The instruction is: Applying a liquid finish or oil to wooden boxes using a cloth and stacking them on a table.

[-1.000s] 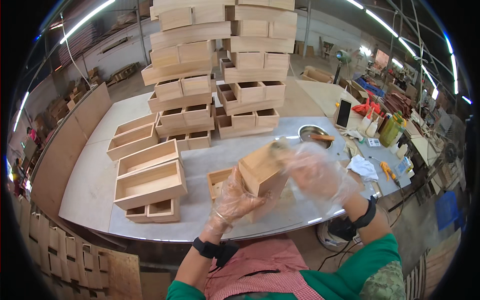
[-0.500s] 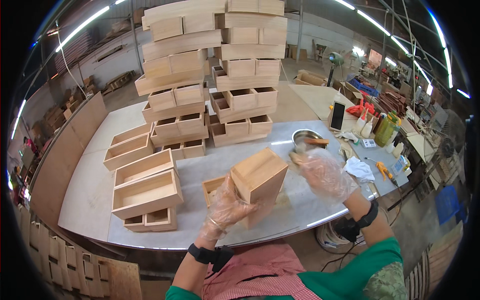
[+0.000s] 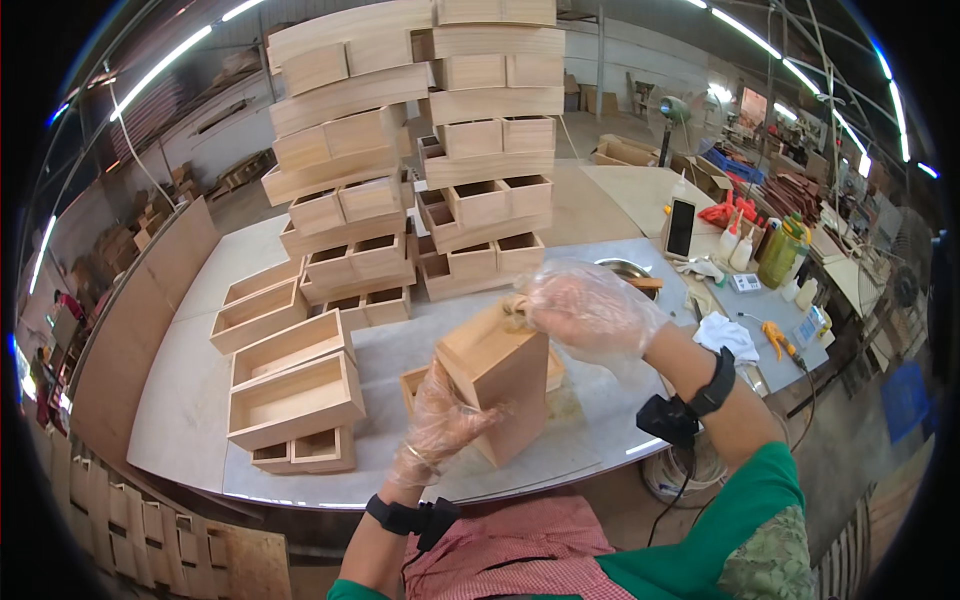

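My left hand (image 3: 440, 420), in a clear plastic glove, grips a wooden drawer box (image 3: 505, 385) from its left side, thumb across the near face. The box stands tilted above the table, a darker, wet-looking patch on its upper face. My right hand (image 3: 590, 308), gloved the same way, pinches a small tan wad (image 3: 516, 312), cloth or sponge, against the far edge of that upper face. Behind my right hand sits a metal bowl (image 3: 622, 268), partly hidden, with a wooden-handled tool (image 3: 645, 284) across its rim. Another wooden box (image 3: 412, 384) lies partly hidden behind the held one.
Tall stacks of wooden drawers (image 3: 490, 205) rise at the back. Open drawers (image 3: 295, 395) are piled at left. To the right lie a white cloth (image 3: 726, 338), a phone (image 3: 680, 228), bottles (image 3: 741, 252), a green jug (image 3: 784, 255) and an orange-handled tool (image 3: 775, 340) with a hose.
My right hand has moved left from beside the bowl, bringing the tan wad onto the box's upper face. The held box has shifted slightly left and down.
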Demonstrator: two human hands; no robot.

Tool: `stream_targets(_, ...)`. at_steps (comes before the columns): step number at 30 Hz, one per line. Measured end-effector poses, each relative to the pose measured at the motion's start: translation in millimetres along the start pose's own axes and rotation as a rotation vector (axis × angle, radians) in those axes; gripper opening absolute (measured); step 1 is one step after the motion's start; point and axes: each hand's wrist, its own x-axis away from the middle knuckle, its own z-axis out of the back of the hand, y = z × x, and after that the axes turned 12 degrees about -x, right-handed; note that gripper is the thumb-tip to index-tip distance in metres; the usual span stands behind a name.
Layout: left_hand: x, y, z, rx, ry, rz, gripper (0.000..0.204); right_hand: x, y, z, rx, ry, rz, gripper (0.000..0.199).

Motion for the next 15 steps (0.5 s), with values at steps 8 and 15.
stream_targets(8, 6, -1, -1, -0.088, -0.019, 0.030, 0.088, 31, -12, 1, -0.203, 0.053, 0.033, 0.024)
stream_targets(15, 7, 12, -3, -0.064, -0.043, 0.050, 0.090, 70, -4, 23, -0.384, 0.116, -0.038, 0.033)
